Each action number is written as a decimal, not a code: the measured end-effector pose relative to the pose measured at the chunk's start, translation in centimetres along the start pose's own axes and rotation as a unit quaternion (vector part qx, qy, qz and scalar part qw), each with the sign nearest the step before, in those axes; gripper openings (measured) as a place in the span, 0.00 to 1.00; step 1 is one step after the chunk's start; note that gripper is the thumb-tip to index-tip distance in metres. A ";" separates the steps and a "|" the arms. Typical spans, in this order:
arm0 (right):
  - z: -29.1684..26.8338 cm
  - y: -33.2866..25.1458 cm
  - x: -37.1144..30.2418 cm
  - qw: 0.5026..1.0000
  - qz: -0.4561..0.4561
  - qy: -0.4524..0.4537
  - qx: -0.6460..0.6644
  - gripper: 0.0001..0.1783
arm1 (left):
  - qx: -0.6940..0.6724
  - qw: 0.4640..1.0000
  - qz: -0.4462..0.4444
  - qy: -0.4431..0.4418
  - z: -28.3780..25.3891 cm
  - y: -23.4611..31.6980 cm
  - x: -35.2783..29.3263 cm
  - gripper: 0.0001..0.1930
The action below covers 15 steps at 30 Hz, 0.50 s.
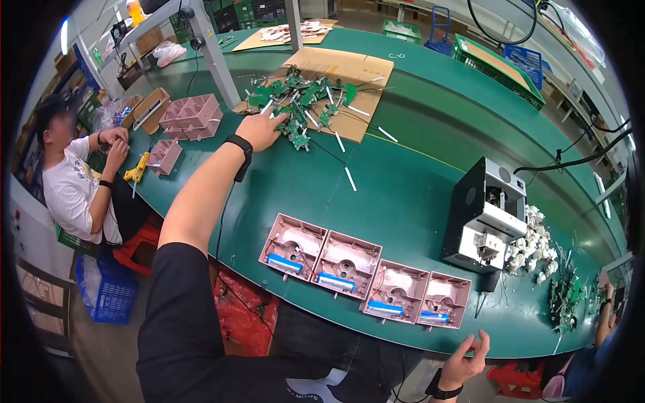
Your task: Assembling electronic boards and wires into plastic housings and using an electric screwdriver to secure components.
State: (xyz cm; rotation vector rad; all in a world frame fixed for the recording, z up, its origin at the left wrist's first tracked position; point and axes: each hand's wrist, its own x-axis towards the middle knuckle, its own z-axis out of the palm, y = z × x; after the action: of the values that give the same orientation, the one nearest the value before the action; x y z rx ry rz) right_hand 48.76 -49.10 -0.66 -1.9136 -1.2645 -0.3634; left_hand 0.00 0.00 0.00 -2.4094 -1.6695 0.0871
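1. A person's left hand reaches forward across a green worktop, its fingertips at the near edge of a tangled pile of circuit boards. Whether the fingers are closed on a board cannot be told from this angle.

2. The pile lies straight ahead of the left hand, on a flattened cardboard sheet toward the far side. The boards lie at mixed angles, so no single long axis stands out; white-tipped wires fan out, mostly to the right.

3. The right hand is well apart from the left, low at the near edge of the worktop, thumb and fingers parted with nothing visible between them. The left is plainly the nearer to the boards.

4. Between the hands, four open pink cases stand in a row slanting from upper left to lower right. Each has a blue cylinder along its near side, lying roughly in line with the row. The right hand is just beyond the row's right end.

5. A boxy black-and-silver machine stands right of the cases, white parts heaped beside it; at left sits a co-worker, near a yellow glue gun.
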 end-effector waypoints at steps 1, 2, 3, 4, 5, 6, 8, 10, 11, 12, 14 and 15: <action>0.2 0.0 -0.2 1.000 -0.003 -0.002 0.011 0.13 | -0.002 0.999 0.002 0.032 0.6 -0.4 0.0 0.32; 1.1 -0.5 -0.7 1.000 -0.001 0.002 0.023 0.12 | 0.000 0.998 0.010 0.068 0.4 -1.3 0.5 0.29; 2.0 -0.9 -1.1 0.999 0.001 0.006 0.036 0.12 | 0.002 0.995 0.017 0.103 0.0 -2.5 1.0 0.26; 2.7 -1.3 -1.4 0.999 0.007 0.011 0.043 0.12 | 0.012 0.994 0.020 0.107 -0.6 -3.9 1.3 0.26; 2.5 -1.2 -1.4 0.999 0.009 0.015 0.044 0.12 | -0.036 0.989 0.022 0.140 -1.0 -4.4 1.3 0.25; 2.3 -1.0 -1.4 0.999 0.011 0.018 0.044 0.12 | -0.085 0.981 0.024 0.173 -1.4 -4.8 1.1 0.23; 2.0 -0.8 -1.5 0.999 0.018 0.025 0.042 0.11 | -0.133 0.969 0.032 0.206 -3.8 -3.6 1.2 0.22; 1.9 -0.4 -1.8 0.998 0.028 0.024 0.045 0.11 | -0.375 0.913 -0.063 0.146 -7.4 -1.8 1.2 0.22; 1.8 -0.2 -1.9 0.998 0.033 0.023 0.046 0.11 | -0.487 0.860 -0.109 0.110 -9.1 -0.7 1.1 0.22; 1.8 -0.3 -2.0 0.998 0.035 0.025 0.047 0.11 | -0.485 0.861 -0.107 0.110 -10.4 0.1 0.7 0.22; 1.8 -0.8 -2.2 0.998 0.028 0.036 0.046 0.11 | -0.565 0.816 -0.089 0.088 -12.0 2.0 -0.2 0.23; 1.8 -0.9 -2.3 0.998 0.025 0.043 0.044 0.11 | -0.604 0.790 -0.077 0.075 -12.6 2.9 -0.3 0.24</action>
State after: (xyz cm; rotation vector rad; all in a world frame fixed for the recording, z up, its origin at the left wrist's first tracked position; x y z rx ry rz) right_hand 46.55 -49.05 -2.81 -1.8308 -1.1560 -0.3549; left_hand 4.60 -2.99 11.71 -2.7891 -2.1738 -1.6222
